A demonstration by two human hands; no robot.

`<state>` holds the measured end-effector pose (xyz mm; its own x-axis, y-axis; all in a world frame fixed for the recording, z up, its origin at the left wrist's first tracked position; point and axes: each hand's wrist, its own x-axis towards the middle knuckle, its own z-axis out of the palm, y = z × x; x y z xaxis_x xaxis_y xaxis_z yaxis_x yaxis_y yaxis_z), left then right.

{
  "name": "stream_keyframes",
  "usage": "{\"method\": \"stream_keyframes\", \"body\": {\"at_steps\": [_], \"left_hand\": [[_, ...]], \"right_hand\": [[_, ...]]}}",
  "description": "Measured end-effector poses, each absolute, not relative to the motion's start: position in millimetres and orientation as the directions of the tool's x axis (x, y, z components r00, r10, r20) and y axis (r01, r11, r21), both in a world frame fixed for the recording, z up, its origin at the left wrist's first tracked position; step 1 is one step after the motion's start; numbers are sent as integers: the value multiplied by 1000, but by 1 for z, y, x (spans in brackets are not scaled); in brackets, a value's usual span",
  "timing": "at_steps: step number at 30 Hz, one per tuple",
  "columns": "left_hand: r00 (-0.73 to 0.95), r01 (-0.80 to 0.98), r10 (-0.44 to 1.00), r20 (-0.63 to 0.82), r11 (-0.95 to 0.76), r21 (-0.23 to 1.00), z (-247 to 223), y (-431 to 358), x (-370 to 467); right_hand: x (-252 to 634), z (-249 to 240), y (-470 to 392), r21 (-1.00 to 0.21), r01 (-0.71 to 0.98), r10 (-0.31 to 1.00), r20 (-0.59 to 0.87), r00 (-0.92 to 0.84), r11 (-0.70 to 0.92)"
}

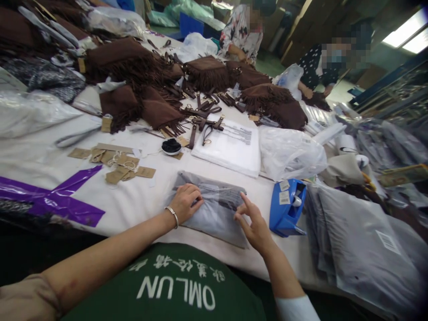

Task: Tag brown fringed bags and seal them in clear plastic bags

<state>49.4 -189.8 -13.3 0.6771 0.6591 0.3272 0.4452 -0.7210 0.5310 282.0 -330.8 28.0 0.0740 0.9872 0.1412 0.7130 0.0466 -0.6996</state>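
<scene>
A flat grey plastic-packed parcel lies on the table right in front of me. On its left half rests my left hand, palm down, fingers bent and a gap showing beside the thumb; a silver bangle circles the wrist. At the parcel's right edge is my right hand, open, with the index finger stretched toward the upper right corner and the thumb apart. Nothing shows between those fingers. To the right of this hand stands a blue tape dispenser with barcode stickers.
Brown tags with strings and a small dish of black bands lie beyond. Clear plastic bags, fringed brown bags and straps cover the back. Packed grey parcels are stacked right. Two people work across the table.
</scene>
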Motion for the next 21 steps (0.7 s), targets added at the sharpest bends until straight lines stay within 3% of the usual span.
{"method": "stream_keyframes", "body": {"at_steps": [3, 6, 9, 13, 16, 21], "left_hand": [[675, 447, 657, 337, -726, 522, -13, -191, 49], [671, 455, 660, 338, -726, 516, -12, -192, 50], [668, 460, 664, 335, -723, 516, -12, -193, 50], [668, 462, 667, 330, -719, 520, -12, -193, 50], [670, 456, 666, 328, -718, 525, -13, -192, 50], [674, 451, 662, 327, -720, 528, -13, -193, 50]], "right_hand": [[278, 32, -288, -534, 829, 982, 7, -190, 164], [277, 25, -270, -417, 886, 960, -92, -264, 203], [276, 16, -269, -343, 927, 973, -112, -200, 151], [283, 11, -276, -205, 977, 998, -26, 48, -53], [290, 9, -282, -260, 956, 986, 67, 156, -133], [292, 3, -289, -448, 892, 995, 38, 91, -64]]}}
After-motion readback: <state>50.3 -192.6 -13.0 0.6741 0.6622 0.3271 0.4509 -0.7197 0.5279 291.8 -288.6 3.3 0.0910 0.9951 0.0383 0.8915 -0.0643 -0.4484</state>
